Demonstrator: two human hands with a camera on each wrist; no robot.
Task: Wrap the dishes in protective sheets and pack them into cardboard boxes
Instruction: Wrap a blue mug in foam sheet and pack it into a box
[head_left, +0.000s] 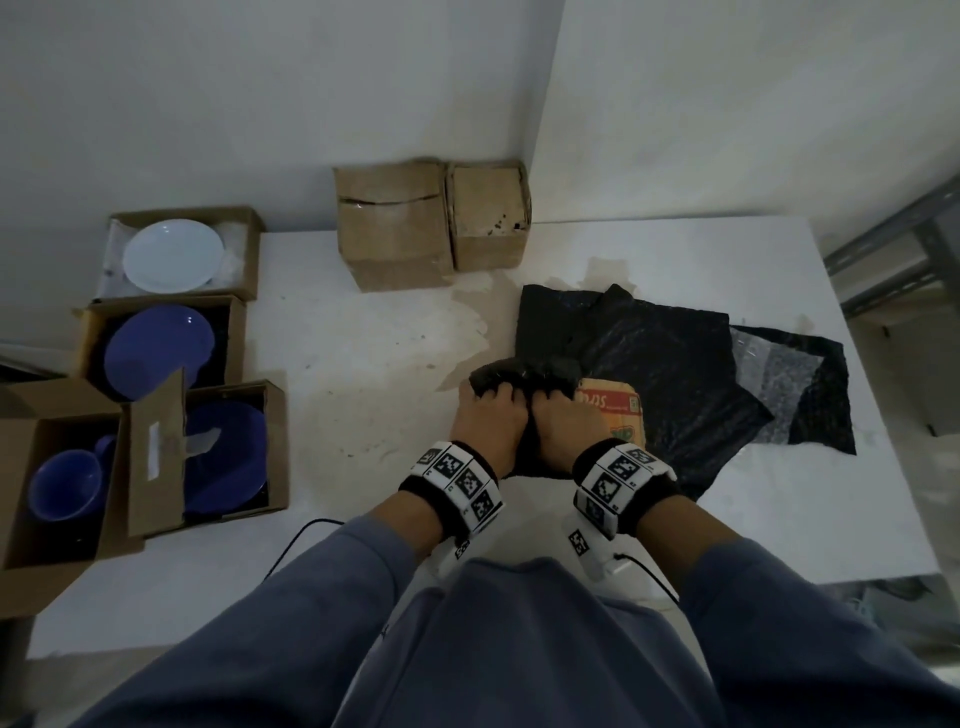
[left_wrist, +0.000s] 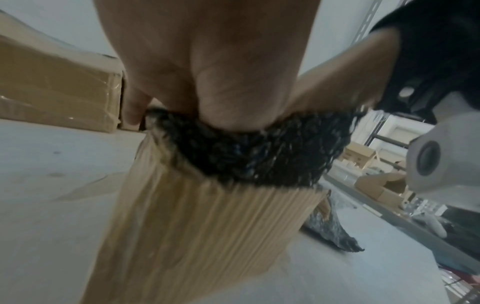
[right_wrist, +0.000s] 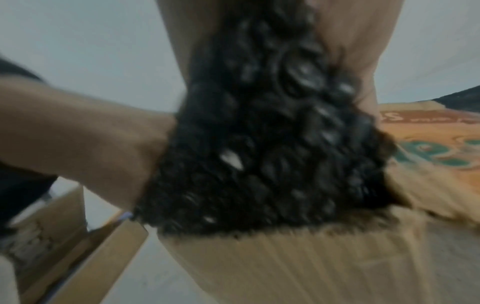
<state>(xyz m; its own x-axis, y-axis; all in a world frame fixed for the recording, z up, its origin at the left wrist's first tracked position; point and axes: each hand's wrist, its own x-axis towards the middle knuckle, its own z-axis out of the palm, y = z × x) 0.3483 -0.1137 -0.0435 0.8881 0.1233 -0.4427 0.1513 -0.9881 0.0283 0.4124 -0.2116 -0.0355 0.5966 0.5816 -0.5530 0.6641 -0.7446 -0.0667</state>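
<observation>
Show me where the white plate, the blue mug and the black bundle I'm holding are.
white plate (head_left: 174, 254), head view, centre of the dish.
blue mug (head_left: 65, 484), head view, inside of the cup.
black bundle (head_left: 524, 371), head view, top of the wrap above the fingers.

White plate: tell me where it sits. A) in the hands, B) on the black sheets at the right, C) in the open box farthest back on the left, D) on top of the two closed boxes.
C: the white plate lies in the rearmost open box of the left-hand group, behind the boxes that hold blue dishes, away from both hands.
</observation>
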